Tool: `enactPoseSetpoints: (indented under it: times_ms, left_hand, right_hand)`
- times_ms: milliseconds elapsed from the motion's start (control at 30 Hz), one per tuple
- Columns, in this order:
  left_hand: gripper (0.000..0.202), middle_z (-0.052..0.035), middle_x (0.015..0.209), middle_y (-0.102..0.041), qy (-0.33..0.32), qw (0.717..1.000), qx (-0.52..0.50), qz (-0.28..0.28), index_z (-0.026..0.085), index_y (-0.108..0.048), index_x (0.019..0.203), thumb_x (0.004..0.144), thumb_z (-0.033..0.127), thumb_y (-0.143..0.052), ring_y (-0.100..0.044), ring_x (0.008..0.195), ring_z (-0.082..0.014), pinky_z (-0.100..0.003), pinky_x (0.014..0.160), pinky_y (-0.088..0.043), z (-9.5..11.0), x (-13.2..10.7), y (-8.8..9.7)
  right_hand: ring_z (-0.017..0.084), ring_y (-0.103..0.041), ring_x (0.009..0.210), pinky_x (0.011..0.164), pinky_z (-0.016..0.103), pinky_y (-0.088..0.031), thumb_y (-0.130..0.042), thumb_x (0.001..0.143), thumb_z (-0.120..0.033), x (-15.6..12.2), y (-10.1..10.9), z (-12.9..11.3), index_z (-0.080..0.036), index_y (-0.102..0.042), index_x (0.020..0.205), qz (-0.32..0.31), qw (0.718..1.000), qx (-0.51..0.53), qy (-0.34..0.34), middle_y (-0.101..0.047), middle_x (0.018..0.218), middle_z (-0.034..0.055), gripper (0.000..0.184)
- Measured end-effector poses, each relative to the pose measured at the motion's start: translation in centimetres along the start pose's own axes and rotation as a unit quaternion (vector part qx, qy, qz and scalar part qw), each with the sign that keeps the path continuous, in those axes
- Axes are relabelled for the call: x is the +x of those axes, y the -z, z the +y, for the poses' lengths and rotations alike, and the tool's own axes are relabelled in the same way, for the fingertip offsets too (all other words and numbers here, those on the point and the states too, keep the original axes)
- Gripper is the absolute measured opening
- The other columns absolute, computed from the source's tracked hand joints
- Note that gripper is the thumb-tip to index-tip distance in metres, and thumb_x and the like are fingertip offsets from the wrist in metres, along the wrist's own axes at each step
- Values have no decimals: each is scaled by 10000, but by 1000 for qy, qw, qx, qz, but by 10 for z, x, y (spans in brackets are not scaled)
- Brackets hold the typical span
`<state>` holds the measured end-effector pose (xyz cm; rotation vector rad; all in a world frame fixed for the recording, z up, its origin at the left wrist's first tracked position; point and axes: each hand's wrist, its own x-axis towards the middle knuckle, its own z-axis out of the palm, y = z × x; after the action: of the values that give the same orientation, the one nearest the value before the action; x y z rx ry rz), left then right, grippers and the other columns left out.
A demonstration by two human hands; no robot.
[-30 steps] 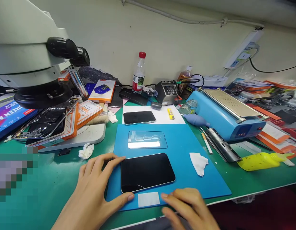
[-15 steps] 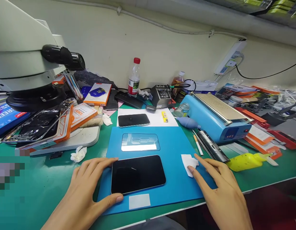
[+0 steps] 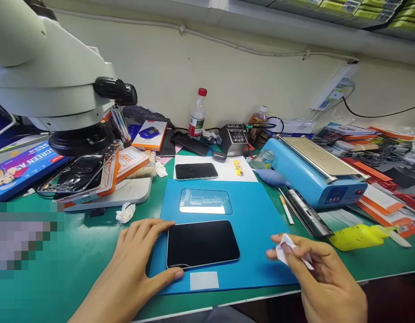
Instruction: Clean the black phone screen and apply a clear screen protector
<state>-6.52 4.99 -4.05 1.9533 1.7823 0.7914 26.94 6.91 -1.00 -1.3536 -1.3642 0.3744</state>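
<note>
A black phone lies face up on the blue mat. My left hand rests beside it, thumb and fingers spread round its left end and touching its edges. To the right, my right hand hovers over the mat's right edge, fingers pinched on a small white wipe. Behind the phone a clear screen protector lies on the mat, and a small white sticker sits in front of it.
A microscope stands at the left over a tray of phone parts. A second phone lies on white paper behind the mat. A blue heating machine, a yellow bottle, tools and packaging crowd the right.
My right hand moved from the mat's front edge to the white wipe and picked it up off the mat. The left hand stayed at the phone.
</note>
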Motion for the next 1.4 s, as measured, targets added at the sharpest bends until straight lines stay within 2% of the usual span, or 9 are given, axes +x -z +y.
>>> enactPoseSetpoints:
  times_ms: [67,133,233,333,533,767,900,1167,1400]
  left_hand:
    - [574,-65,1464,-635,3,1000,-4,-3,387,-623,1461,926,487,-808,-522,1355,-404,-643,1156,-423,1,0,0]
    - [575,-60,1460,-635,5,1000,-7,-4,392,-627,1457,920,476,-814,-515,1359,-403,-642,1158,-417,1,0,1]
    - [572,-57,1452,-641,3,1000,-8,-4,399,-632,1453,918,486,-813,-517,1357,-405,-643,1159,-411,2,0,0]
    - [581,-58,1444,-647,2,1000,-3,0,402,-642,1447,903,485,-828,-531,1348,-409,-631,1145,-429,1,0,-1]
    - [612,-52,1456,-661,-21,999,25,-25,432,-616,1488,925,571,-810,-573,1331,-410,-623,1107,-480,-10,2,1]
    - [630,-45,1458,-675,-42,998,42,-20,448,-593,1514,937,601,-794,-605,1306,-404,-589,1065,-520,-15,3,1]
    - [609,-48,1433,-684,-46,998,38,-4,431,-604,1488,932,580,-801,-611,1289,-402,-588,1052,-511,-11,2,0]
    - [622,-47,1454,-665,-51,998,38,-25,456,-568,1514,948,595,-785,-598,1311,-395,-587,1061,-508,-11,1,1]
    - [624,-46,1423,-610,2,1000,12,19,437,-630,1444,864,470,-859,-559,1329,-405,-627,1146,-438,3,0,0]
  right_hand:
    - [184,-789,585,582,237,-681,-780,967,-410,-2,-4,-6,-257,-787,957,-15,1000,-10,2,-854,994,10,154]
    - [203,-838,727,659,207,-690,-727,1012,-388,-3,-7,-12,-293,-847,1113,-37,997,-55,30,-861,1058,-1,183]
    - [219,-833,1056,898,227,-684,-604,1088,-314,-10,-13,-18,-348,-781,1348,-76,976,-155,131,-832,1220,-38,316]
    - [178,-825,1087,1014,245,-650,-610,1081,-170,-22,-23,-21,-320,-666,1493,-63,947,-216,230,-807,1306,-32,442]
    - [228,-682,1396,1167,350,-580,-626,1015,-20,-31,-43,-20,-179,-644,1508,-126,889,-247,364,-723,1474,70,518]
    - [310,-443,1608,1355,554,-319,-429,1083,-183,-38,-42,-16,-73,-469,1637,-200,844,-328,375,-591,1625,95,566]
    - [315,-425,1617,1377,510,-263,-329,1167,-420,-40,-41,-14,-21,-465,1623,-192,820,-345,415,-573,1633,144,621]
    - [300,-506,1563,1360,470,-317,-330,1167,-519,-45,-41,-8,26,-478,1598,-213,790,-366,444,-610,1583,188,710]
    - [301,-526,1540,1246,446,-482,-428,1146,-382,-29,-61,-22,-16,-533,1580,-204,827,-370,371,-577,1619,145,576]
